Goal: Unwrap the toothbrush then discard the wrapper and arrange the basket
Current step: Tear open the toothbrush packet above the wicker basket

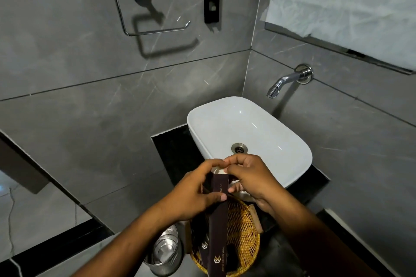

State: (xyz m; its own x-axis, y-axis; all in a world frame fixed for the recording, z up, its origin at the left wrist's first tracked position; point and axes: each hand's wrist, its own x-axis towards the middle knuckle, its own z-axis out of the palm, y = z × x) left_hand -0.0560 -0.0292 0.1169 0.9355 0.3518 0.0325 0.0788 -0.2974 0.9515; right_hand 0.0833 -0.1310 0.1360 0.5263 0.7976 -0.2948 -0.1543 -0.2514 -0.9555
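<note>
A long dark brown dental kit box (219, 220) with gold print stands upright over the wicker basket (244, 238). My left hand (193, 191) grips the box around its upper part. My right hand (249, 177) pinches the white flap at the box's top end, which is lifted. The toothbrush itself is hidden inside the box. Another dark box (203, 251) lies in the basket below.
A white basin (247, 128) sits on the black counter behind my hands, with a wall tap (286, 81) above it. A shiny metal bin (165, 252) stands on the floor left of the basket. An empty chrome paper holder (144, 13) hangs on the grey wall.
</note>
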